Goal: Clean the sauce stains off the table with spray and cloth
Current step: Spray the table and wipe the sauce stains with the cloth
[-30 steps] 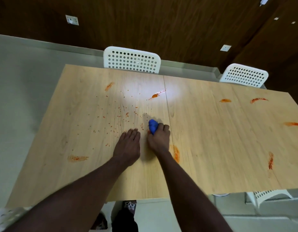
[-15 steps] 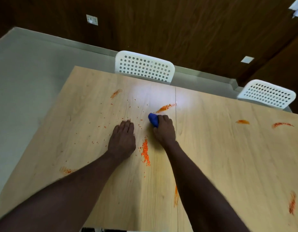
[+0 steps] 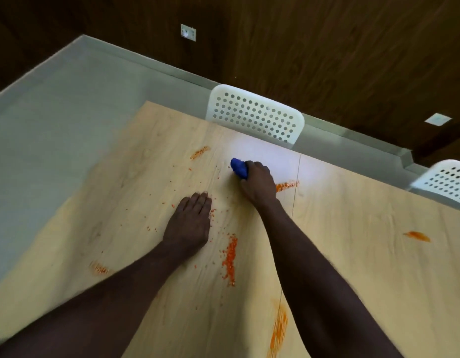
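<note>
No legible text, label, brand or number in view. Wall plate (image 3: 188,32) on dark panelling: markings too small and blurred to read. Second wall plate (image 3: 438,119), far right: same.

Left forearm (image 3: 107,306) and right forearm (image 3: 314,267) bare down to lower frame edge. Left hand (image 3: 188,223) and right hand (image 3: 257,183) bare, mid-frame.
</note>
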